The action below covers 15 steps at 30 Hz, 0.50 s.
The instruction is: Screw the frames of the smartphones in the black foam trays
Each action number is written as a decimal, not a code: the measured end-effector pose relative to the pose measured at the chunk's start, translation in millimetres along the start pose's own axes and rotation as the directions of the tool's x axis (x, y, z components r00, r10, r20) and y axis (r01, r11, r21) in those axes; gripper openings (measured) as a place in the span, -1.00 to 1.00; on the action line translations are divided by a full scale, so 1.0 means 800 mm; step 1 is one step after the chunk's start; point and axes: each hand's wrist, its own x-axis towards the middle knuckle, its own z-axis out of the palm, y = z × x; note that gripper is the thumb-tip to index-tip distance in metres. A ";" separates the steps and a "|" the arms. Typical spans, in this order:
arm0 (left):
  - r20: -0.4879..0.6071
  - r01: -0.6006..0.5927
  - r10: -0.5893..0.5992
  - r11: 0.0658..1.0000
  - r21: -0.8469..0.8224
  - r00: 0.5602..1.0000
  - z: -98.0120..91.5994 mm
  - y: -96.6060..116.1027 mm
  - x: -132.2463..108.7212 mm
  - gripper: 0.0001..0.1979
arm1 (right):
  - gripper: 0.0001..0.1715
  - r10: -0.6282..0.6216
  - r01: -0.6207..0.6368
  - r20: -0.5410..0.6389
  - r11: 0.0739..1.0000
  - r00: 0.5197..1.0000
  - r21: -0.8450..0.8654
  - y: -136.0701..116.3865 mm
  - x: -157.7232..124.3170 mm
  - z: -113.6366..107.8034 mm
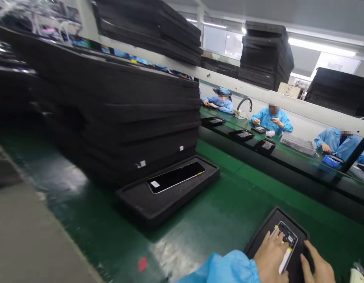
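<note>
An opened phone (289,238) with its inner parts showing lies in a black foam tray (266,228) at the lower right. My left hand (272,255), in a blue sleeve, rests on this phone with its fingers stretched over the inner parts. At the tray's right edge is my right hand (317,265), fingers apart, fingertips at or against the rim. Farther left, another phone (177,177), dark screen up and with a white label, lies in a second black foam tray (140,204).
A tall stack of black foam trays (140,125) stands on the green bench (237,188) to the left. A white-handled tool (357,274) is partly visible at lower right. Across a dark belt, several people in blue work at another bench. More trays fill the shelf above.
</note>
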 end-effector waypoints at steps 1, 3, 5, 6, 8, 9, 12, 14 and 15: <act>-0.030 -0.006 0.006 1.000 -0.016 1.000 -0.009 0.003 -0.003 -0.44 | -0.50 -0.080 0.080 0.051 0.997 0.995 0.000 -0.008 -0.001 0.006; -0.083 0.004 -0.016 0.990 -0.143 0.996 -0.030 0.009 -0.006 -0.60 | -0.48 -0.154 0.155 0.071 0.988 0.985 -0.004 -0.022 -0.006 0.006; -0.107 0.054 -0.105 0.916 -0.398 0.989 -0.048 0.009 -0.002 -0.73 | -0.42 -0.123 0.124 0.039 0.992 0.992 -0.016 -0.038 -0.013 -0.005; -0.100 0.084 -0.162 0.839 -0.538 0.982 -0.053 0.007 0.003 -0.71 | -0.39 -0.088 0.089 0.035 0.996 0.996 -0.016 -0.047 -0.014 -0.013; -0.054 0.146 -0.243 0.732 -0.666 0.969 -0.053 -0.001 0.011 -0.59 | -0.33 -0.014 0.014 0.034 1.000 0.999 -0.011 -0.062 -0.013 -0.024; -0.031 0.178 -0.271 0.709 -0.683 0.962 -0.050 -0.004 0.013 -0.52 | -0.31 0.023 -0.023 0.028 1.000 0.999 -0.011 -0.068 -0.012 -0.028; -0.061 0.193 -0.302 0.739 -0.645 0.951 -0.041 -0.008 0.002 -0.39 | -0.23 0.137 -0.136 0.000 0.989 0.991 -0.052 -0.075 -0.009 -0.036; -0.184 0.144 -0.251 0.878 -0.456 0.950 -0.045 -0.010 -0.018 -0.41 | -0.20 0.200 -0.198 -0.001 0.971 0.980 -0.136 -0.077 -0.009 -0.041; -0.229 0.142 -0.219 0.940 -0.310 0.949 -0.049 -0.013 -0.029 -0.43 | -0.20 0.228 -0.221 0.010 0.955 0.974 -0.196 -0.078 -0.009 -0.045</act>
